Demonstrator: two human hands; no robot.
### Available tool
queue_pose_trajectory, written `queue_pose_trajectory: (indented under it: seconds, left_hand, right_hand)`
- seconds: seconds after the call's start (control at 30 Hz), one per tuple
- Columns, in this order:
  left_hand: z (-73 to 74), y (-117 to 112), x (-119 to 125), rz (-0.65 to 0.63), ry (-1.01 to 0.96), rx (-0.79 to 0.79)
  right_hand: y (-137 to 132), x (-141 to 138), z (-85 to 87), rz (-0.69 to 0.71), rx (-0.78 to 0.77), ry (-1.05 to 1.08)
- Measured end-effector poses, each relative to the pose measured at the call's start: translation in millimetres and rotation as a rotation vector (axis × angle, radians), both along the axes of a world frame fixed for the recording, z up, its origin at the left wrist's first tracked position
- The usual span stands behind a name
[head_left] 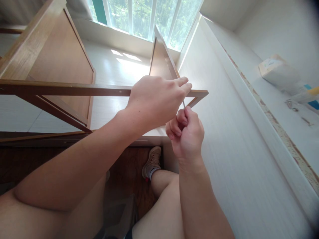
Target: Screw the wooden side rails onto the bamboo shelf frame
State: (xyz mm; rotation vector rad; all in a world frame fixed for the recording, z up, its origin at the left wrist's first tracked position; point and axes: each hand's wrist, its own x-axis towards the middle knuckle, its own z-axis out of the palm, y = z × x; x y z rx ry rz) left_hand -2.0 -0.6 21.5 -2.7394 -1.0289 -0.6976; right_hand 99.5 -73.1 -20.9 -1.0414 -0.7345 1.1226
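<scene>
Daylight from a barred window (142, 15) falls on a pale ledge (107, 71), whose front edge runs below a wooden bar (104, 90). Across that bar, near its right end, lies the left hand (159, 96), fingers extended over the edge; its thumb is hidden, so I cannot tell whether it grips. Just below, the right hand (185, 132) is curled tight, thumb and forefinger pinching a thin metal rod (184, 104) that rises toward the bar's end. Beyond the left hand, a narrow wooden panel (163, 54) slants toward the window. Open room shows between it and the large wooden panel (63, 56) at left. Past the bar's tip stretches a pale board (239, 126); their separation is unclear.
</scene>
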Motion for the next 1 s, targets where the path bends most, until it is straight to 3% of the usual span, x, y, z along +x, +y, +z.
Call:
queue_pose_trajectory:
  seconds: [0.3, 0.73, 1.0]
  left_hand:
    - [-2.0, 0, -1, -0.014, -0.032, 0.004]
    - [-2.0, 1, -1, 0.004, -0.011, -0.019]
    - [-3.6, 3, -1, -0.017, -0.027, -0.011]
  right_hand:
    - [0, 6, -5.7, -0.208, 0.034, -0.439]
    - [1, 16, -8.5, -0.159, 0.011, -0.661]
    - [0, 18, -5.9, -0.195, 0.035, -0.937]
